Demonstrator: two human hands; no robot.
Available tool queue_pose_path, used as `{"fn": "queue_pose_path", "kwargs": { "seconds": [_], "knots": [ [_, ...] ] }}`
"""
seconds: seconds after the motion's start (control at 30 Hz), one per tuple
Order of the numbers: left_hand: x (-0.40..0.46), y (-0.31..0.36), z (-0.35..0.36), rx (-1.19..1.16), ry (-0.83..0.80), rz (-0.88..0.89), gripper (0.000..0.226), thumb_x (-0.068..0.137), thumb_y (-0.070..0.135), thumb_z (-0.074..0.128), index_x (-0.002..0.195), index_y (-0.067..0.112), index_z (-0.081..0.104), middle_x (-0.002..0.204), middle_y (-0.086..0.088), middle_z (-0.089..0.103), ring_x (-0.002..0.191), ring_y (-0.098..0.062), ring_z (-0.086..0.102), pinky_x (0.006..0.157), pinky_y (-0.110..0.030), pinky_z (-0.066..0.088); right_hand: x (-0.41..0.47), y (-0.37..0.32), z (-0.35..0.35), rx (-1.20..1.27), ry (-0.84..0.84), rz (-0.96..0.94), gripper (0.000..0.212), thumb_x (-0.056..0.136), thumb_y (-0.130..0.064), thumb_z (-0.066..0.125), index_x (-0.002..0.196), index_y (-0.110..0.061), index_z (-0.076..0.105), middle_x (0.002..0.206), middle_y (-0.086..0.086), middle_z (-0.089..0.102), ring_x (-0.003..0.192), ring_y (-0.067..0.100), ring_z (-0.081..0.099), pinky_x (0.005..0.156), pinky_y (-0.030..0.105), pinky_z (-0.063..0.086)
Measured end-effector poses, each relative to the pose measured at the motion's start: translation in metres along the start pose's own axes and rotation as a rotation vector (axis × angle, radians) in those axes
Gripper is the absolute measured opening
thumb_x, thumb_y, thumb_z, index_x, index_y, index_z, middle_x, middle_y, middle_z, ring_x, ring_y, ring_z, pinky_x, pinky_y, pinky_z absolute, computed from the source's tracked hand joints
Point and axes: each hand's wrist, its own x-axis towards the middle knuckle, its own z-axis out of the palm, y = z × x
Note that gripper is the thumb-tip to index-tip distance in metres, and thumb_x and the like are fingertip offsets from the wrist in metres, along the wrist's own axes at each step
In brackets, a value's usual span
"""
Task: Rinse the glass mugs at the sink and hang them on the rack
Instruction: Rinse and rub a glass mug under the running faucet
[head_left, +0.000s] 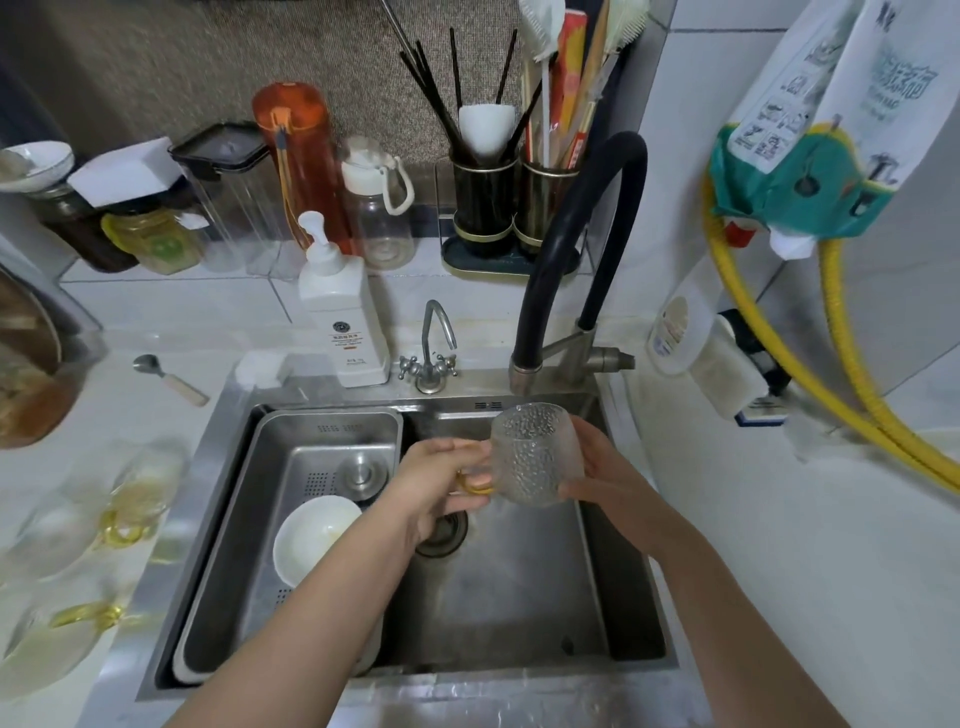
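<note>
Right now the step in hand looks like the rinse itself: a textured glass mug (532, 453) is held over the sink (524, 613), just below and in front of the outlet of the black hose tap (576, 249), and no stream of water can be made out. To do it well, I judge the mug should be brought squarely under the outlet, tilted so water runs round the inside and out again, and turned by its amber handle (475, 483) so every side gets wet, keeping it low in the basin to limit splashing and clear of the steel wall. The left hand (441, 483) has its fingers curled round the handle on the mug's left side, pinching it firmly. The right hand (597, 467) cups the mug's body from the right, fingers wrapped partly behind the glass. So the mug sits between the two hands, touching both, tipped with its mouth up and away from the person. More glass mugs (124, 499), blurred, lie on the counter to the left of the sink, apparently still waiting. A white bowl (314, 538) rests in the steel tray (291, 452) in the sink's left half. No rack is in view.
</note>
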Motion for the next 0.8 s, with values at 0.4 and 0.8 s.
{"fn": "queue_pose_path", "kwargs": {
  "seconds": [0.4, 0.8],
  "knots": [
    [-0.009, 0.002, 0.017, -0.064, 0.142, 0.187, 0.012, 0.083, 0.005, 0.066, 0.094, 0.001, 0.071, 0.085, -0.008, 0.070, 0.083, -0.015, 0.064, 0.082, -0.029, 0.051, 0.078, -0.012, -0.062, -0.332, 0.843, 0.178, 0.056, 0.094, -0.023, 0.058, 0.140, 0.000, 0.035, 0.139, 0.015, 0.047, 0.126, 0.030, 0.047, 0.098, 0.029, 0.035],
    [-0.007, -0.001, 0.011, -0.110, 0.155, 0.210, 0.013, 0.081, 0.006, 0.068, 0.091, 0.000, 0.072, 0.075, -0.005, 0.072, 0.077, -0.015, 0.067, 0.081, -0.032, 0.053, 0.120, 0.016, -0.107, -0.565, 0.841, 0.178, 0.026, 0.092, -0.006, 0.045, 0.091, 0.009, 0.066, 0.083, 0.025, 0.064, 0.074, 0.027, 0.054, 0.068, 0.031, 0.034]
  ]
}}
